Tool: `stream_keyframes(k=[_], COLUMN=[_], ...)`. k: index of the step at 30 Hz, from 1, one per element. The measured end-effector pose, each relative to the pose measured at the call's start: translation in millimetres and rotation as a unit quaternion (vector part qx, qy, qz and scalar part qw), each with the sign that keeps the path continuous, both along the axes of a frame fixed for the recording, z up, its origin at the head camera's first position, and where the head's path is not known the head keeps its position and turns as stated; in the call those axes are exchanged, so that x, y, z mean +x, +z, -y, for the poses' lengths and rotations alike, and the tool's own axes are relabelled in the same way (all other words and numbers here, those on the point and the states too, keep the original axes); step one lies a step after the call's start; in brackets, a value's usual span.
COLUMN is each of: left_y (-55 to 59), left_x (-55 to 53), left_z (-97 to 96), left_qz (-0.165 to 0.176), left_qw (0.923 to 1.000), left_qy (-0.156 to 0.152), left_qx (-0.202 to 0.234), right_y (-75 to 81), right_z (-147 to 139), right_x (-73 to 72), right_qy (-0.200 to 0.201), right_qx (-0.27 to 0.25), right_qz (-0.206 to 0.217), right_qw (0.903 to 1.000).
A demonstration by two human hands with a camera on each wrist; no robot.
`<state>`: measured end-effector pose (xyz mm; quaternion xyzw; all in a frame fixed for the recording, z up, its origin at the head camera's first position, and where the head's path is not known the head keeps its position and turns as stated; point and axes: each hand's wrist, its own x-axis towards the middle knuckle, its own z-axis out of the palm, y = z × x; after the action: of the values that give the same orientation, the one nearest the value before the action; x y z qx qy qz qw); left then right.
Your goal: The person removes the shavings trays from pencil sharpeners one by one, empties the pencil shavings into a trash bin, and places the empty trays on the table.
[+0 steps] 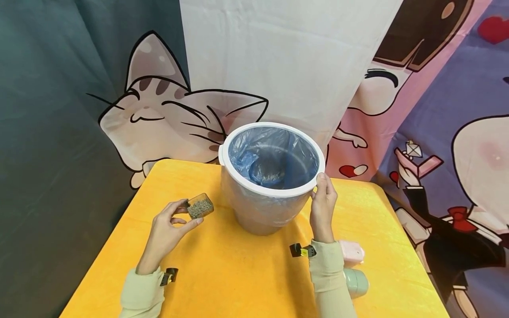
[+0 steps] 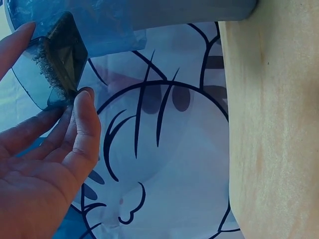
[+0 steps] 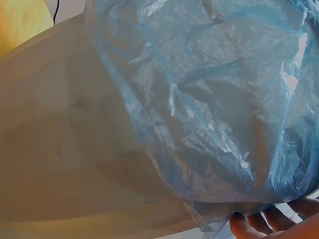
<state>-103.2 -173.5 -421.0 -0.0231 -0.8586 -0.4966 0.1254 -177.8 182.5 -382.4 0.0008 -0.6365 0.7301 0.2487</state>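
Observation:
A trash can (image 1: 258, 216) with a white rim ring stands on the yellow table, lined with a blue plastic bag (image 1: 296, 163). My right hand (image 1: 324, 203) grips the rim at its right side, thumb on top; in the right wrist view its fingers reach the can's edge beside the overhanging bag (image 3: 199, 109). To the left of the can, my left hand (image 1: 169, 229) pinches a small clear box (image 1: 200, 206) between thumb and fingers, above the table. Greenish-grey bits fill part of the box, which is tilted in the left wrist view.
A pink pack (image 1: 351, 251) and a pale green cylinder (image 1: 357, 282) lie on the yellow table (image 1: 246, 282) by my right forearm, which partly covers them. Behind the table hangs a cloth (image 1: 286, 66) printed with cartoon figures.

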Motion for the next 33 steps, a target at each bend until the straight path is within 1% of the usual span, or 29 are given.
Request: stream_keyframes(k=[3, 7, 14, 19, 28, 33], left_y=[0.1, 0.1, -0.4, 0.1, 6.2, 8.9], left_x=[-0.5, -0.7, -2.0, -3.2, -6.5, -8.3], left_z=[0.4, 1.9, 2.1, 2.3, 3.9, 4.2], left_qz=[0.004, -0.001, -0.010, -0.005, -0.010, -0.020], left_qw=[1.0000, 1.0000, 0.9999, 1.0000, 0.9999, 0.9998], left_qy=[0.002, 0.005, 0.002, 0.000, 0.007, -0.001], left_qx=[-0.001, -0.005, -0.004, -0.008, -0.008, -0.006], right_y=[-0.2, -1.0, -1.6, -1.0, -1.0, -0.7], right_z=[0.2, 0.5, -0.2, 0.2, 0.2, 0.6], right_x=[-0.2, -0.7, -0.5, -1.2, -2.6, -2.6], right_qy=[-0.007, -0.012, -0.005, -0.005, -0.006, -0.005], right_qx=[0.002, 0.000, 0.002, 0.004, 0.000, 0.002], right_qz=[0.001, 0.000, -0.007, -0.008, -0.009, -0.007], right_qw=[1.0000, 0.9999, 1.0000, 1.0000, 0.9999, 1.0000])
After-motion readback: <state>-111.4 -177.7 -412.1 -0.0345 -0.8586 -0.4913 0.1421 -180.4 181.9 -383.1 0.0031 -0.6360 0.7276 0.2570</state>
